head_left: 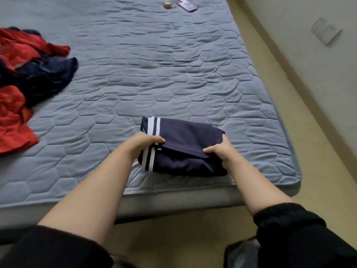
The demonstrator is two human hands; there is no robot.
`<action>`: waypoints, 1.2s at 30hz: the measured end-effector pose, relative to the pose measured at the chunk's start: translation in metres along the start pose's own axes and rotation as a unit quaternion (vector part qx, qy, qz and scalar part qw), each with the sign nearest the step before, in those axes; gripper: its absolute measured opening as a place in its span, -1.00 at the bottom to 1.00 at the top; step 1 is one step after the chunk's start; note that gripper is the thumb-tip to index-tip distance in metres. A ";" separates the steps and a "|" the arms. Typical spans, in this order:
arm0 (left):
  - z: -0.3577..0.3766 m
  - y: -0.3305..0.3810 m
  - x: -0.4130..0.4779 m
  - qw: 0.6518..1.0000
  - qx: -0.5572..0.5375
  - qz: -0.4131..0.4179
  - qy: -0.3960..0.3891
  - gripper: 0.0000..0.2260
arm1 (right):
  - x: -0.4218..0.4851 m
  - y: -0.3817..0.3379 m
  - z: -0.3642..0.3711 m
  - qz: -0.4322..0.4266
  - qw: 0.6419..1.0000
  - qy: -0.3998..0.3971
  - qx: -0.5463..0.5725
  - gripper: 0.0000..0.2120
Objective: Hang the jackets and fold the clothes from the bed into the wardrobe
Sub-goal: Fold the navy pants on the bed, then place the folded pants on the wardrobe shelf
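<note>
A navy garment with white stripes (185,140) lies folded into a compact bundle near the front edge of the blue quilted bed (135,74). My left hand (143,144) grips the bundle's left side by the stripes, thumb on top. My right hand (222,151) grips its right side, thumb lying on the upper fold. A heap of red and navy clothes (29,80) lies unfolded at the bed's left edge. No wardrobe is in view.
A phone (186,5) and a small round object (167,4) lie at the far end of the bed. Tan floor (318,171) runs along the bed's right side up to a white wall with a socket plate (326,32).
</note>
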State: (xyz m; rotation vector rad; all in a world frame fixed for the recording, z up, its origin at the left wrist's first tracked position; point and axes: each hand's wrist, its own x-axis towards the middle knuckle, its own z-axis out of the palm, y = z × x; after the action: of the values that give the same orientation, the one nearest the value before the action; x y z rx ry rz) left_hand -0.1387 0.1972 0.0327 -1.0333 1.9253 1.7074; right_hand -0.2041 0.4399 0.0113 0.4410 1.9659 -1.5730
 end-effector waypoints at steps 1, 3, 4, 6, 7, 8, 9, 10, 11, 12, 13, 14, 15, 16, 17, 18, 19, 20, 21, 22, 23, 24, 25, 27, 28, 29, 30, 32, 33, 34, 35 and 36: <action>0.004 0.008 -0.014 0.999 -0.012 -0.031 -0.023 -0.82 | -0.013 -0.005 -0.007 0.012 1.000 0.001 0.015 -0.23; 0.012 0.022 -0.042 0.993 -0.029 -0.093 -0.061 -0.85 | -0.043 -0.017 -0.024 0.040 0.998 0.005 0.042 -0.37; 0.016 0.028 -0.057 0.989 -0.033 -0.121 -0.076 -0.88 | -0.058 -0.024 -0.033 0.058 0.997 0.008 0.055 -0.43; 0.021 0.038 -0.084 0.980 -0.039 -0.171 -0.095 -0.88 | -0.086 -0.038 -0.053 0.100 0.992 0.009 0.079 -0.53; 0.022 0.042 -0.099 0.975 -0.043 -0.192 -0.101 -0.88 | -0.099 -0.046 -0.062 0.119 0.988 0.006 0.095 -0.54; 0.024 0.046 -0.115 0.970 -0.053 -0.209 -0.108 -0.88 | -0.114 -0.054 -0.072 0.132 0.985 0.004 0.109 -0.52; 0.025 0.049 -0.130 0.967 -0.066 -0.219 -0.115 -0.87 | -0.128 -0.062 -0.081 0.138 0.983 0.007 0.119 -0.49; 0.027 0.053 -0.146 0.964 -0.077 -0.224 -0.123 -0.85 | -0.142 -0.070 -0.089 0.141 0.982 0.010 0.124 -0.46; 0.029 0.059 -0.162 0.962 -0.082 -0.226 -0.132 -0.83 | -0.157 -0.079 -0.097 0.143 0.981 0.013 0.129 -0.45; 0.031 0.067 -0.179 0.960 -0.082 -0.225 -0.144 -0.81 | -0.172 -0.089 -0.105 0.144 0.980 0.020 0.133 -0.45; 0.034 0.078 -0.196 0.960 -0.074 -0.223 -0.155 -0.81 | -0.187 -0.098 -0.114 0.146 0.980 0.034 0.133 -0.44; 0.036 0.090 -0.212 0.960 -0.065 -0.220 -0.163 -0.82 | -0.201 -0.107 -0.123 0.149 0.979 0.049 0.129 -0.42; 0.039 0.103 -0.227 0.960 -0.056 -0.216 -0.168 -0.83 | -0.215 -0.114 -0.132 0.153 0.978 0.059 0.126 -0.40; 0.042 0.116 -0.242 0.962 -0.043 -0.209 -0.172 -0.84 | -0.229 -0.119 -0.141 0.159 0.977 0.066 0.125 -0.39; 0.046 0.129 -0.253 0.964 -0.020 -0.199 -0.174 -0.86 | -0.242 -0.121 -0.149 0.163 0.976 0.075 0.126 -0.40; 0.051 0.141 -0.264 0.966 0.008 -0.187 -0.176 -0.87 | -0.256 -0.121 -0.158 0.167 0.974 0.089 0.127 -0.41; 0.058 0.152 -0.275 0.967 0.038 -0.171 -0.183 -0.89 | -0.271 -0.119 -0.165 0.168 0.972 0.109 0.125 -0.41; 0.065 0.161 -0.286 0.967 0.066 -0.154 -0.193 -0.92 | -0.288 -0.114 -0.171 0.169 0.969 0.134 0.124 -0.41; 0.075 0.171 -0.297 0.965 0.094 -0.133 -0.205 -0.94 | -0.306 -0.108 -0.176 0.169 0.965 0.160 0.123 -0.39; 0.087 0.179 -0.309 0.962 0.124 -0.108 -0.216 -0.95 | -0.326 -0.099 -0.180 0.171 0.959 0.187 0.123 -0.36; 0.100 0.184 -0.322 0.958 0.158 -0.079 -0.226 -0.93 | -0.349 -0.087 -0.185 0.178 0.953 0.211 0.127 -0.34; 0.115 0.188 -0.337 0.950 0.195 -0.050 -0.238 -0.90 | -0.373 -0.074 -0.189 0.188 0.944 0.230 0.139 -0.33; 0.130 0.191 -0.353 0.938 0.232 -0.021 -0.256 -0.87 | -0.398 -0.060 -0.194 0.201 0.934 0.245 0.163 -0.33; 0.167 0.192 -0.390 0.905 0.296 0.027 -0.304 -0.77 | -0.453 -0.033 -0.208 0.225 0.910 0.268 0.223 -0.33; 0.187 0.190 -0.410 0.885 0.325 0.049 -0.330 -0.71 | -0.481 -0.020 -0.218 0.230 0.898 0.280 0.251 -0.35; 0.209 0.188 -0.434 0.864 0.351 0.071 -0.355 -0.67 | -0.510 -0.009 -0.227 0.226 0.887 0.293 0.278 -0.37; 0.232 0.186 -0.459 0.841 0.373 0.092 -0.381 -0.65 | -0.540 0.001 -0.237 0.217 0.876 0.310 0.301 -0.39; 0.281 0.179 -0.518 0.786 0.410 0.141 -0.441 -0.63 | -0.603 0.021 -0.259 0.193 0.851 0.353 0.336 -0.41; 0.305 0.173 -0.550 0.753 0.425 0.171 -0.472 -0.62 | -0.638 0.031 -0.268 0.189 0.837 0.378 0.346 -0.38; 0.329 0.165 -0.585 0.716 0.440 0.204 -0.502 -0.59 | -0.674 0.042 -0.276 0.193 0.825 0.406 0.343 -0.32; 0.351 0.156 -0.621 0.676 0.454 0.237 -0.530 -0.57 | -0.711 0.052 -0.283 0.206 0.815 0.438 0.318 -0.25; 0.372 0.145 -0.658 0.631 0.468 0.273 -0.555 -0.54 | -0.749 0.062 -0.290 0.218 0.807 0.473 0.278 -0.17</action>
State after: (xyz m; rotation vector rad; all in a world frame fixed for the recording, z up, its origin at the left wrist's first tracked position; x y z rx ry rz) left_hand 0.1220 0.7372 0.5150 0.9123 1.7216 0.7638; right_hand 0.3491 0.8079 0.4679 2.0955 1.7047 -1.7314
